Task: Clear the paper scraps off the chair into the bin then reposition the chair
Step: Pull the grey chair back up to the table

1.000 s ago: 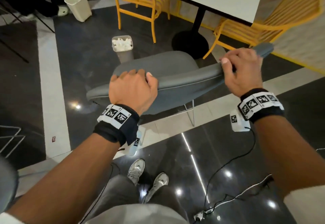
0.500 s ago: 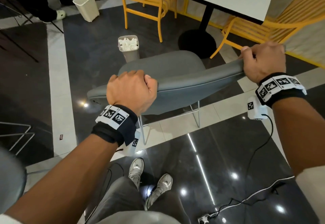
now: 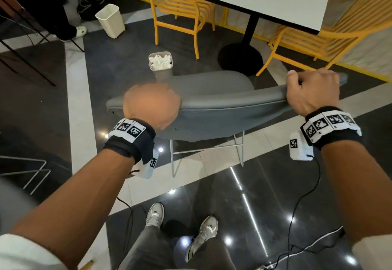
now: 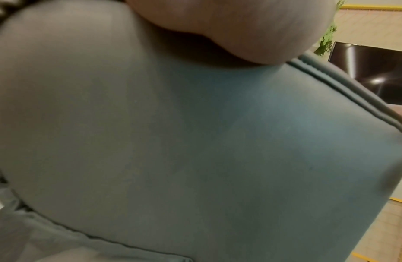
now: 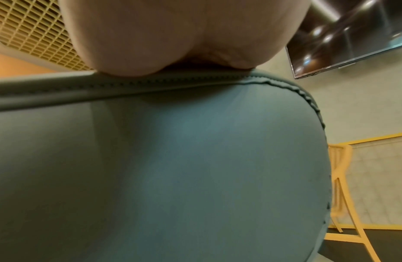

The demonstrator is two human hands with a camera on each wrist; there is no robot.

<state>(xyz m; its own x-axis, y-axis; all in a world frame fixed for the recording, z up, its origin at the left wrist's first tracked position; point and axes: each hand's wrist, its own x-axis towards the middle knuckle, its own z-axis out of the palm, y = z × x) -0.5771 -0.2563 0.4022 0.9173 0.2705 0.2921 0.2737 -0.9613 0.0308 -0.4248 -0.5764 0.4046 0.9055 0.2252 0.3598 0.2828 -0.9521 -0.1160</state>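
- Currently the left hand (image 3: 151,106) is clamping the backrest top of the grey chair (image 3: 214,108), fingers curled over its edge at about 9 o'clock of the head view's centre.
- Just beyond the chair, at 12 o'clock, the bin (image 3: 160,63) is standing full of white paper scraps (image 3: 160,61); the visible seat is showing no scraps.
- Further over at 2 o'clock, the right hand (image 3: 311,93) is gripping the backrest's far end.
- Risk, as I judge it: swinging the chair forward could be knocking the bin over, or catching the yellow chair (image 3: 301,36) or the table base (image 3: 239,59).
- Its grey padding is looking smooth, with a piped seam.
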